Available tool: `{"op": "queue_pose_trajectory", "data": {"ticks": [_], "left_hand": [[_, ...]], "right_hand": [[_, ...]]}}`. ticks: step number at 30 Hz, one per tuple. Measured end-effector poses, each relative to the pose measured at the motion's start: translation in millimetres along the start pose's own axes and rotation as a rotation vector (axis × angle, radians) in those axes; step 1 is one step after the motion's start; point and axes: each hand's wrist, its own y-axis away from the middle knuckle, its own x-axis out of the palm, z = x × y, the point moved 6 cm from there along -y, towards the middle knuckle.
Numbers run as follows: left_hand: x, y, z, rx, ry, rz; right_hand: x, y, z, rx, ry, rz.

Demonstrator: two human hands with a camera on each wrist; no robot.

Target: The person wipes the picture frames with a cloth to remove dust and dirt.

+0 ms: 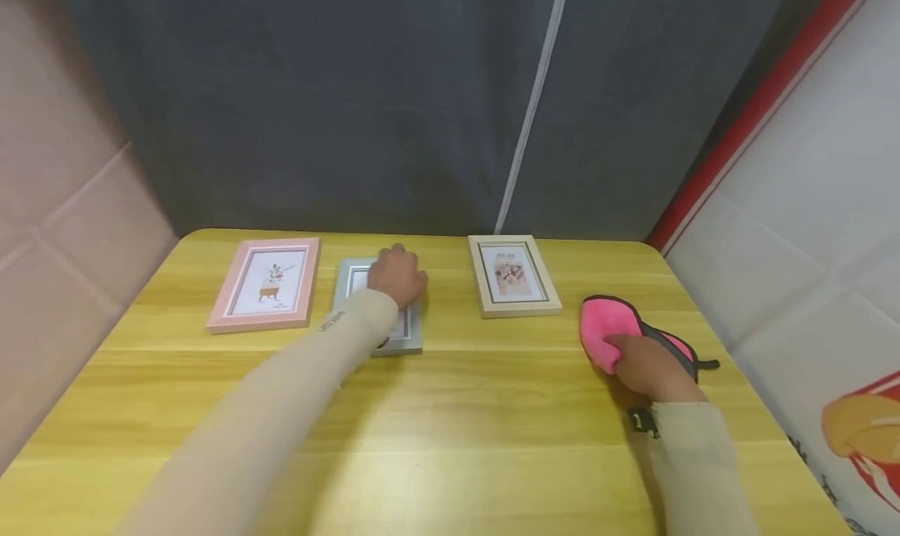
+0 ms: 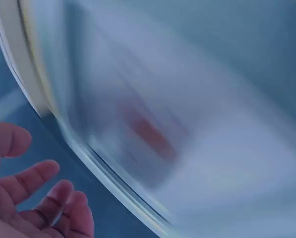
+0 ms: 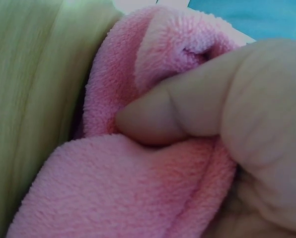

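Observation:
My left hand point(image 1: 398, 276) is above the silver photo frame point(image 1: 412, 334), covering part of its picture in the head view. In the left wrist view the fingers point(image 2: 36, 181) are loosely bent, with a gap between them and the blurred frame beside them. On the right side of the table, my right hand point(image 1: 650, 368) grips a pink fluffy cleaning cloth point(image 1: 606, 321) with dark edging and a small loop. The right wrist view has the thumb point(image 3: 158, 116) pressing into the folded cloth's pile; the other fingers are mostly hidden.
A pink photo frame point(image 1: 228, 317) lies at the left of the wooden table point(image 1: 436, 473). To the right of centre lies a cream photo frame point(image 1: 516, 309) with a flower picture. A dark curtain point(image 1: 337, 114) hangs behind, and pale padded walls point(image 1: 794, 231) flank both sides.

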Motion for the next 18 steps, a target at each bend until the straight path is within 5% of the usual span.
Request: {"op": "queue_pose_trajectory", "data": {"ticks": [4, 8, 12, 18], "left_hand": [[-8.3, 1.5, 65.4, -0.118, 0.024, 0.044], [-5.1, 5.2, 101.2, -0.18, 0.027, 0.152], [-1.6, 6.4, 110.0, -0.158, 0.041, 0.196], [-1.5, 17.3, 96.3, -0.087, 0.089, 0.237]], "right_hand": [[0, 1, -6, 0.012, -0.015, 0.002], [-1, 1, -7, 0.009, -0.025, 0.007], [-1, 0, -4, 0.006, -0.023, 0.008], [-2, -1, -1, 0.003, -0.02, 0.006]]}}
